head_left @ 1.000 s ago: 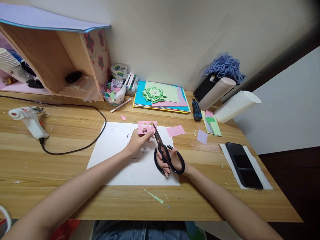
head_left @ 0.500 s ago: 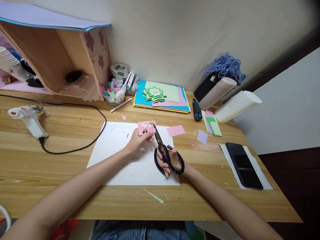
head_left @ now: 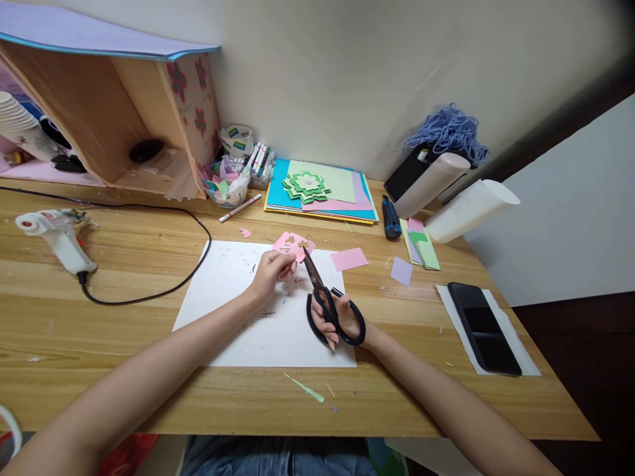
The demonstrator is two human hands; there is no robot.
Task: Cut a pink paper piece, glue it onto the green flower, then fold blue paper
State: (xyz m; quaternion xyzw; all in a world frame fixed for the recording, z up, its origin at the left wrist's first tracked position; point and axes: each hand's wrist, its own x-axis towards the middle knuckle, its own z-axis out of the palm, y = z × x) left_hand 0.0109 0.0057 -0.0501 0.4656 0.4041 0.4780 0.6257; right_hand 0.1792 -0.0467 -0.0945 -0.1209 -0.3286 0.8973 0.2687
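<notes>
Head view: left hand (head_left: 269,272), fingers pinching a pink paper card with flower-shaped cutouts (head_left: 296,242) above the far edge of a white paper sheet (head_left: 218,281); right hand (head_left: 350,322), fingers grasping black-handled metal scissors (head_left: 317,282), tips at the card's right side. Plain pink paper rectangle (head_left: 349,259), farther right on the wooden worktop (head_left: 149,337).

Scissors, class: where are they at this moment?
In the head view, the scissors are near the middle, over the right side of the white sheet, in the right hand, tips at the pink paper in the left hand.
</notes>
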